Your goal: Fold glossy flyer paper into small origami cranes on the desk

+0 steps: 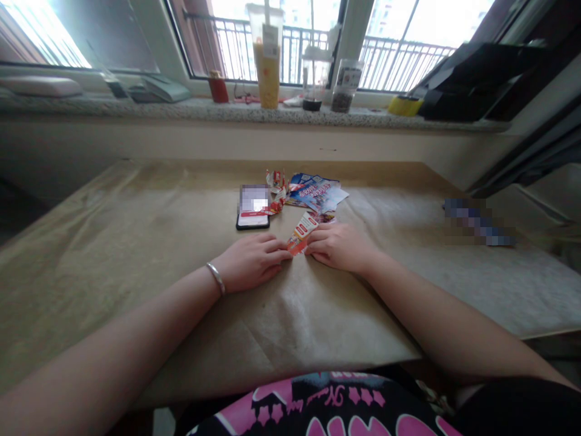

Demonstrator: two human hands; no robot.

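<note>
A printed paper leaflet (305, 226), folded into a narrow pointed shape in white, orange and red, lies on the table between my hands. At its lower left corner, the fingertips of my left hand (252, 260) pinch the paper's edge; a silver bangle is on that wrist. Pressed onto the right side of the same leaflet, the closed fingers of my right hand (340, 247) cover part of it. Just beyond are folded red-and-white paper pieces (278, 197) and a fanned stack of blue printed leaflets (318, 191). A phone (253, 221) with a lit screen lies beyond my left hand.
A tan cloth covers the table (181, 206). Off to the right lies a blurred bluish item (476, 221). On the stone windowsill (181, 110) stand a tall cup of yellow drink (267, 72), a red-capped jar (218, 88), clear containers and a black bag (472, 85).
</note>
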